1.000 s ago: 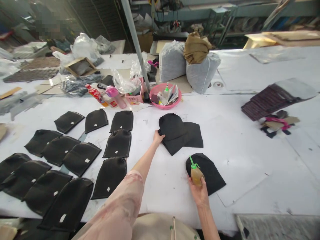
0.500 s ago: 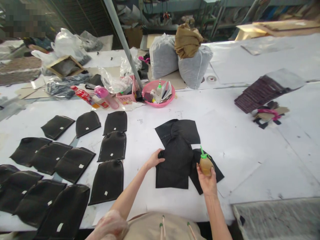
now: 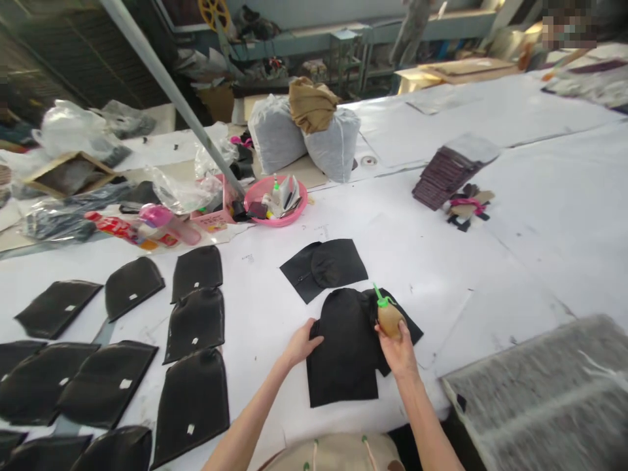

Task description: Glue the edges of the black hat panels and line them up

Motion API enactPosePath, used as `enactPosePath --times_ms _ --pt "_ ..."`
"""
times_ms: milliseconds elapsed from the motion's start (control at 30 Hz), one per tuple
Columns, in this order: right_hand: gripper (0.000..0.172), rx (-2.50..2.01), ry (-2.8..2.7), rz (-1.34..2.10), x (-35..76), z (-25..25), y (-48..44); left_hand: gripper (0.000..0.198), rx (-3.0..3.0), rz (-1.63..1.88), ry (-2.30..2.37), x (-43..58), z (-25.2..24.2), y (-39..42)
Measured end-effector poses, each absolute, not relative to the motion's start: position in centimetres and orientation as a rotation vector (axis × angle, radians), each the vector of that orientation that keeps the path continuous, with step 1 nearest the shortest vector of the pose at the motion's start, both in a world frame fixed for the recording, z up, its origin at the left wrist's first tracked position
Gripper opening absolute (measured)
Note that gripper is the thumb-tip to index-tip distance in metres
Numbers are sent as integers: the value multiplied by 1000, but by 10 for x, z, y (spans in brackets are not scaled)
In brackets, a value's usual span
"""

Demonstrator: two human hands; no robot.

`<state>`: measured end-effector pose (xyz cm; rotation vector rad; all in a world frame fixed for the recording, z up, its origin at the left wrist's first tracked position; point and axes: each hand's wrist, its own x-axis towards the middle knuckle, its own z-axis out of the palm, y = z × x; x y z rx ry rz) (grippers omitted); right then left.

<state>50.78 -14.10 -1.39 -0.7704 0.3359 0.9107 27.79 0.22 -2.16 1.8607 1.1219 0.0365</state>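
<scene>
My right hand (image 3: 400, 353) is closed round a squeeze bottle (image 3: 391, 320) of tan liquid with a green nozzle, which points up and away from me. With thumb and fingers, my left hand (image 3: 301, 343) grips the left edge of a black fabric piece (image 3: 343, 360) with a rounded top. Another black piece (image 3: 405, 320) lies partly under it on the right, behind the bottle. Farther back, a pair of overlapping black pieces (image 3: 343, 258) lies flat on the white table (image 3: 275, 281).
Rows of black panels (image 3: 196, 327) with small white tags lie at left. Behind stand a pink basin (image 3: 275, 221), plastic bottles (image 3: 171, 226), a slanting metal pole (image 3: 181, 104) and stuffed bags (image 3: 333, 147). At right are a maroon stack (image 3: 444, 173) and a grey wrapped bundle (image 3: 540, 392).
The gripped black piece has come toward me, and a gap now separates it from the pieces behind. Both hands still hold what they held. My view has turned to the right.
</scene>
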Motion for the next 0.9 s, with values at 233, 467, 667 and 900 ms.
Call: enactPosePath --times_ms 233,467,667,900 --pt "22 -740 351 916 501 -13 -148 44 1826 276 1679 294 -16 67" --pt "24 -750 364 952 498 -8 -149 36 1331 357 1821 327 -21 107" --pt "23 -779 341 956 498 -10 -143 12 1166 425 1575 326 -19 107" --pt "27 -785 208 905 499 21 -139 25 1018 657 1406 270 -2 83"
